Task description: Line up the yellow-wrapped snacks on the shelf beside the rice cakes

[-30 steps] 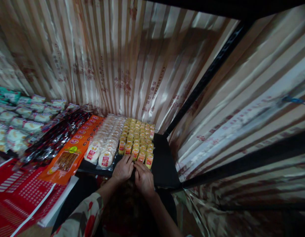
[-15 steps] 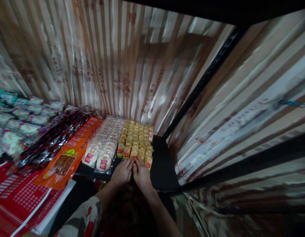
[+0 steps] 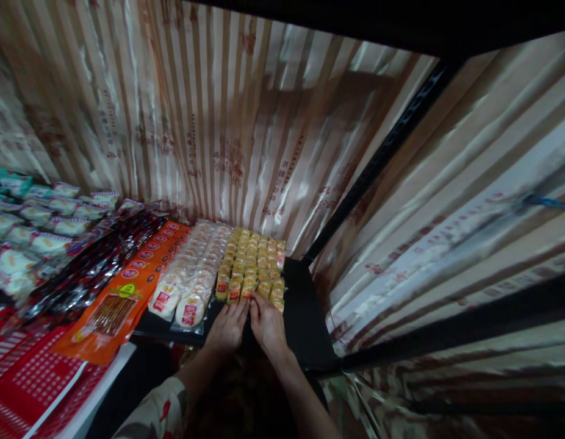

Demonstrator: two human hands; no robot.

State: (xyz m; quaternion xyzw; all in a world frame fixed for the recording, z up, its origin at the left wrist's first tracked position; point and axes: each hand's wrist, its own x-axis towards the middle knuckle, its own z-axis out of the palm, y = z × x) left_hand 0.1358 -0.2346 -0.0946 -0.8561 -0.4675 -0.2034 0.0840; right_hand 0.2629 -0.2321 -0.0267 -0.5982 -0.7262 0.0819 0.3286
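Rows of small yellow snack packets (image 3: 250,262), some with red labels, stand on a black shelf (image 3: 305,317). At their front edge, my left hand (image 3: 227,327) reaches forward with its fingers stretched out, close to the front packets. Beside it, my right hand (image 3: 267,324) has its fingers bent and drawn together at a front yellow packet (image 3: 248,288); the exact hold is partly hidden. Left of these are two rows of round white crackers (image 3: 191,308) in clear wrappers.
An orange bag of brown sticks (image 3: 113,311) overhangs the shelf front above a red basket (image 3: 30,378). Dark shiny packets (image 3: 99,250) and white packets (image 3: 44,238) lie farther left. A black post (image 3: 374,164) and striped sheeting (image 3: 246,122) bound the back and right.
My hands have moved slightly apart: the left fingers drew back a little from the yellow packets, while the right fingers stay at the front row. The view has shifted slightly.
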